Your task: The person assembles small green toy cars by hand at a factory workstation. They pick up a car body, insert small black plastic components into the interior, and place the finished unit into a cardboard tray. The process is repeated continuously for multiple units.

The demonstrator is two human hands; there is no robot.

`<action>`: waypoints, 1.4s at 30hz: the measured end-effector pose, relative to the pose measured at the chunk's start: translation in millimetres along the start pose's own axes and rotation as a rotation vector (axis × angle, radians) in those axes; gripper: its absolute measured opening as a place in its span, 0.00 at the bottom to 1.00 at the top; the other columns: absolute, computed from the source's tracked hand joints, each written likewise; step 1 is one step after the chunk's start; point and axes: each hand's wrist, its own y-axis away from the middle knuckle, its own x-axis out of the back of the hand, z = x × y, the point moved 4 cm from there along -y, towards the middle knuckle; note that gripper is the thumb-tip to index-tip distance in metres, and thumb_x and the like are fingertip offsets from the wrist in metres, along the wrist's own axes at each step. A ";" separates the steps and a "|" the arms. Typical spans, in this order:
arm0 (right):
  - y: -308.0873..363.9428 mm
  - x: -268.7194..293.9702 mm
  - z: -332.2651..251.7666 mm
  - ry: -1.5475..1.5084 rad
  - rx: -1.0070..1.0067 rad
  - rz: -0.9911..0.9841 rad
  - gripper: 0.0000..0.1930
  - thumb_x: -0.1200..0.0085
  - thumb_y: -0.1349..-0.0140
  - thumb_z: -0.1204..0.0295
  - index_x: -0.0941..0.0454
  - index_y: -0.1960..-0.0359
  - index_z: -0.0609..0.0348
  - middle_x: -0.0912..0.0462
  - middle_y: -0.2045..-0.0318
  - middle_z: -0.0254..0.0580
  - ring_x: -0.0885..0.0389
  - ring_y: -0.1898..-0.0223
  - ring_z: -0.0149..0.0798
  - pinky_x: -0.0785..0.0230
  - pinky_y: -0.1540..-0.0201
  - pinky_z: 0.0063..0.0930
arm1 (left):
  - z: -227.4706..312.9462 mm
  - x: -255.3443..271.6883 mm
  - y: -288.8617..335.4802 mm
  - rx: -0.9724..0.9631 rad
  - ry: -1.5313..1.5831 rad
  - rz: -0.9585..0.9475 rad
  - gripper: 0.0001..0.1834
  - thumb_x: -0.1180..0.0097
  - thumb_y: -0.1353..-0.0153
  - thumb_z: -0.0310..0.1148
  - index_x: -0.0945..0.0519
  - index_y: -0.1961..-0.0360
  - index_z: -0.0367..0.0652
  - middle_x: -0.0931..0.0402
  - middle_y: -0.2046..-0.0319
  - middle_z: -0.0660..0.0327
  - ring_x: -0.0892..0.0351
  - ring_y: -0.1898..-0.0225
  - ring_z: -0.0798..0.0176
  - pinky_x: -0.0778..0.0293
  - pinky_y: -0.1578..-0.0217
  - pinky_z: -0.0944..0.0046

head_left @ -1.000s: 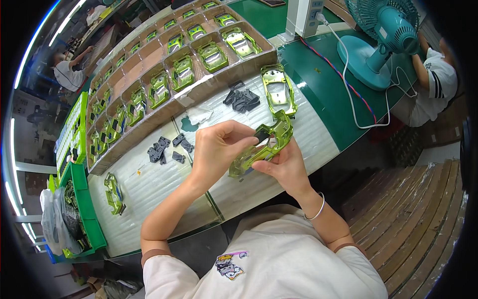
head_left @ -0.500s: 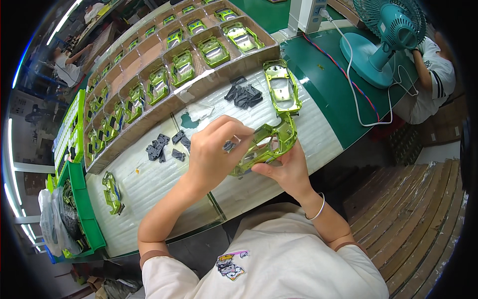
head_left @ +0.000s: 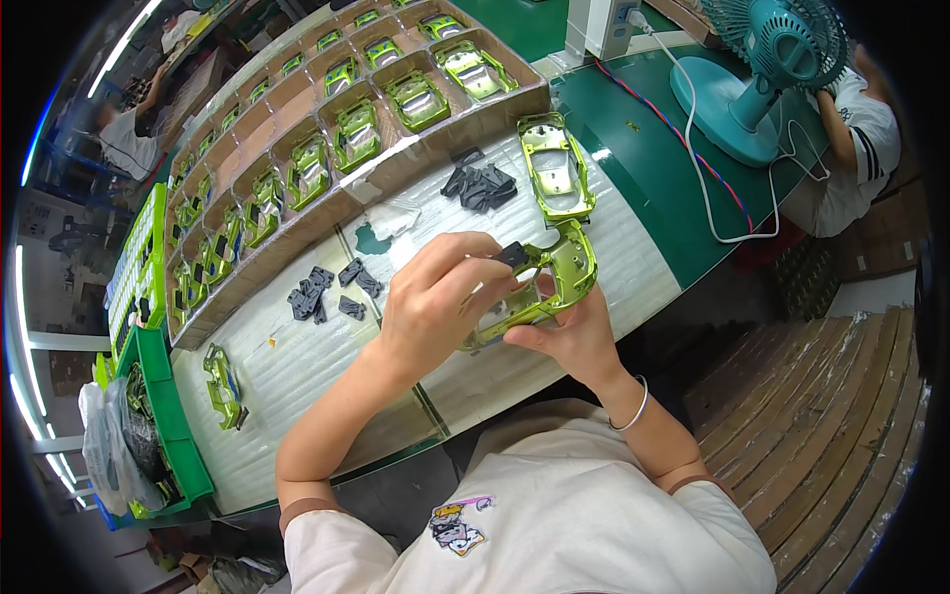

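My right hand grips a glossy green toy car body shell from below, thumb along its near side. Over the shell's left end, my left hand has its fingers bent in a pinch, with a small black plastic part at the fingertips. Those fingers hide part of the shell. Just beyond lies another green car shell on the white foam sheet. A pile of dark grey plastic parts sits to its left, and more dark parts lie left of my left hand.
A divided cardboard box of green car shells fills the far left. A single shell and a green crate are at the left. A teal fan, cables and a power strip stand far right; a person sits beyond.
The black part now shows at my left fingertips, above the shell. My left hand has shifted slightly, while my right hand keeps its hold on the shell.
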 end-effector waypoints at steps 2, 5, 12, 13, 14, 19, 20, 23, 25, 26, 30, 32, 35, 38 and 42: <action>0.2 0.8 0.3 0.033 -0.006 0.003 0.40 0.28 0.63 0.65 0.39 0.49 0.60 0.28 0.54 0.39 0.28 0.51 0.33 0.34 0.48 0.29 | 1.4 0.3 0.7 0.040 0.021 -0.009 0.10 0.37 0.60 0.22 0.23 0.74 0.41 0.25 0.69 0.63 0.24 0.71 0.62 0.28 0.73 0.65; 1.9 2.9 2.5 0.054 -0.047 0.009 0.39 0.27 0.64 0.66 0.38 0.49 0.60 0.28 0.54 0.40 0.28 0.51 0.34 0.34 0.48 0.28 | 2.2 3.5 -1.6 0.046 0.059 -0.002 0.10 0.37 0.58 0.22 0.22 0.72 0.41 0.24 0.71 0.63 0.24 0.72 0.63 0.28 0.74 0.67; -4.8 -0.7 -10.2 0.033 0.302 -0.073 0.35 0.31 0.62 0.76 0.37 0.50 0.58 0.29 0.50 0.46 0.29 0.48 0.39 0.35 0.46 0.29 | 14.3 20.5 -7.8 0.081 0.177 -0.095 0.13 0.36 0.62 0.19 0.18 0.71 0.42 0.24 0.75 0.61 0.23 0.73 0.64 0.28 0.75 0.70; -5.6 -1.1 -11.2 -0.006 0.352 -0.093 0.34 0.31 0.62 0.77 0.37 0.50 0.58 0.29 0.50 0.47 0.29 0.47 0.40 0.35 0.45 0.29 | 17.5 21.0 -7.1 0.016 0.138 -0.115 0.13 0.36 0.62 0.19 0.18 0.71 0.42 0.25 0.75 0.61 0.23 0.73 0.64 0.28 0.75 0.70; -8.6 -1.3 -16.1 -0.009 0.468 -0.145 0.33 0.33 0.60 0.79 0.37 0.50 0.58 0.30 0.50 0.49 0.30 0.47 0.44 0.35 0.44 0.33 | 20.5 21.3 -6.4 -0.012 0.134 -0.123 0.13 0.36 0.63 0.21 0.17 0.71 0.43 0.25 0.75 0.62 0.24 0.74 0.64 0.28 0.74 0.68; -11.3 0.2 -17.4 -0.138 0.614 -0.226 0.29 0.36 0.55 0.76 0.36 0.51 0.58 0.30 0.51 0.53 0.30 0.47 0.49 0.36 0.43 0.42 | 28.9 17.0 -6.4 -0.381 0.110 -0.089 0.15 0.42 0.67 0.25 0.19 0.71 0.37 0.25 0.72 0.59 0.24 0.73 0.62 0.27 0.77 0.68; -12.1 0.5 -18.6 -0.134 0.638 -0.243 0.28 0.36 0.54 0.75 0.36 0.51 0.58 0.30 0.51 0.53 0.30 0.47 0.49 0.37 0.43 0.43 | 29.6 16.3 -4.8 -0.455 0.098 -0.082 0.16 0.45 0.67 0.27 0.20 0.71 0.36 0.26 0.72 0.59 0.24 0.73 0.62 0.28 0.79 0.68; -10.9 0.2 -17.1 -0.135 0.661 -0.243 0.26 0.38 0.52 0.73 0.36 0.51 0.58 0.29 0.51 0.54 0.30 0.47 0.49 0.39 0.41 0.47 | 30.0 15.2 -4.2 -0.487 0.086 -0.078 0.16 0.45 0.67 0.27 0.20 0.71 0.36 0.26 0.72 0.59 0.24 0.72 0.62 0.28 0.79 0.68; -11.6 -0.7 -17.9 -0.142 0.674 -0.249 0.26 0.38 0.51 0.73 0.36 0.51 0.58 0.29 0.51 0.54 0.30 0.47 0.49 0.39 0.41 0.47 | 29.8 17.0 -4.4 -0.483 0.085 -0.065 0.15 0.45 0.67 0.26 0.20 0.71 0.36 0.25 0.72 0.59 0.24 0.73 0.62 0.28 0.79 0.68; -11.8 -0.2 -16.4 -0.154 0.658 -0.245 0.27 0.37 0.52 0.74 0.36 0.51 0.58 0.29 0.51 0.54 0.30 0.47 0.49 0.38 0.42 0.45 | 29.7 18.3 -4.4 -0.481 0.084 -0.059 0.15 0.44 0.67 0.25 0.20 0.71 0.37 0.25 0.72 0.59 0.24 0.73 0.62 0.28 0.79 0.68; -12.2 4.0 -11.5 -0.153 0.602 -0.205 0.32 0.34 0.59 0.77 0.37 0.50 0.58 0.30 0.51 0.53 0.30 0.46 0.46 0.35 0.44 0.39 | 20.9 31.3 -13.1 -0.223 0.162 -0.108 0.13 0.42 0.64 0.16 0.20 0.72 0.36 0.25 0.72 0.57 0.23 0.71 0.61 0.25 0.72 0.68; -12.3 5.5 -11.4 -0.128 0.577 -0.176 0.35 0.31 0.63 0.79 0.37 0.50 0.59 0.30 0.50 0.51 0.30 0.46 0.44 0.33 0.46 0.34 | 5.5 34.7 -15.6 0.128 0.351 -0.097 0.12 0.43 0.59 0.15 0.20 0.70 0.34 0.24 0.72 0.57 0.23 0.70 0.64 0.24 0.70 0.69; -11.6 9.8 -9.8 -0.079 0.447 -0.065 0.37 0.29 0.63 0.75 0.38 0.49 0.59 0.30 0.51 0.47 0.30 0.48 0.39 0.33 0.46 0.32 | -20.3 40.2 -9.7 0.581 0.652 -0.108 0.09 0.44 0.50 0.16 0.22 0.65 0.31 0.23 0.70 0.59 0.23 0.67 0.70 0.24 0.66 0.71; -7.8 19.2 1.1 -0.014 0.225 0.026 0.39 0.28 0.63 0.72 0.38 0.48 0.59 0.28 0.53 0.40 0.29 0.51 0.34 0.34 0.47 0.28 | -42.8 38.6 -3.6 0.831 0.630 -0.230 0.09 0.43 0.49 0.20 0.21 0.65 0.30 0.22 0.70 0.59 0.23 0.69 0.70 0.24 0.67 0.72; -7.1 21.3 3.2 -0.235 0.122 0.080 0.37 0.30 0.62 0.75 0.37 0.48 0.61 0.28 0.53 0.41 0.29 0.51 0.33 0.35 0.48 0.28 | -62.5 22.7 8.0 0.870 0.483 -0.410 0.08 0.42 0.49 0.24 0.20 0.66 0.32 0.21 0.73 0.60 0.23 0.72 0.71 0.26 0.69 0.71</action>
